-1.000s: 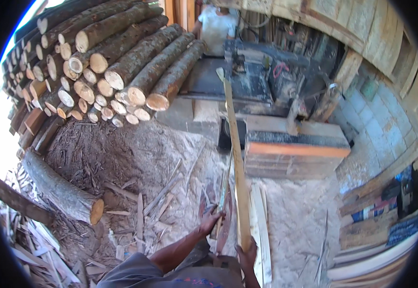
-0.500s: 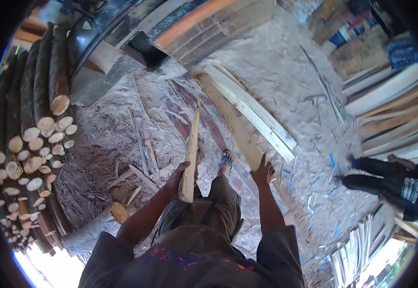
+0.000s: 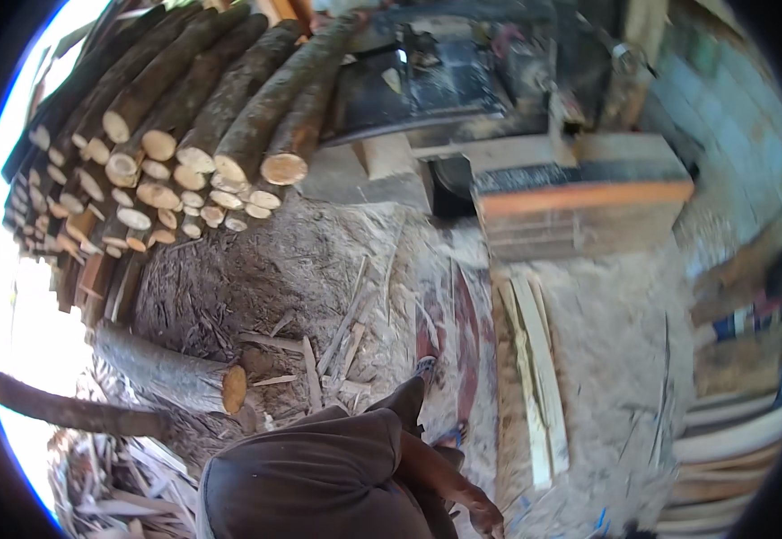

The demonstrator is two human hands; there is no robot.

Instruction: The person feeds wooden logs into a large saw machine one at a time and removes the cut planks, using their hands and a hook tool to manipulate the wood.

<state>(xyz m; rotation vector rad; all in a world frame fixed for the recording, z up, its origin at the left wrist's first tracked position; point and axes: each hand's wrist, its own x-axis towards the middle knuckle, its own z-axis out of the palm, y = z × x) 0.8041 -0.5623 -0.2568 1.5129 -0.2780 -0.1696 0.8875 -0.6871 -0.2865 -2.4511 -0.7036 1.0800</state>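
My left hand (image 3: 485, 518) hangs low at the lower edge of the picture, its forearm coming out of a dark sleeve. The fingers are dark and partly cut off, so whether they hold anything cannot be told. My right hand is out of view. To the right of my feet, pale sawn wooden strips (image 3: 542, 386) lie lengthwise on the sawdust-covered ground, close to my left hand but apart from it.
A stack of cut logs (image 3: 229, 117) fills the far left. One thick log (image 3: 175, 368) lies nearer, among wood scraps (image 3: 342, 350). Ahead stand a dark machine table (image 3: 418, 85) and a box with an orange stripe (image 3: 588, 198). More boards (image 3: 732, 449) lie at right.
My view has swung left, and my body is now turned in the picture. The tapered wood piece in my left hand and the board at my right hand have gone out of sight.
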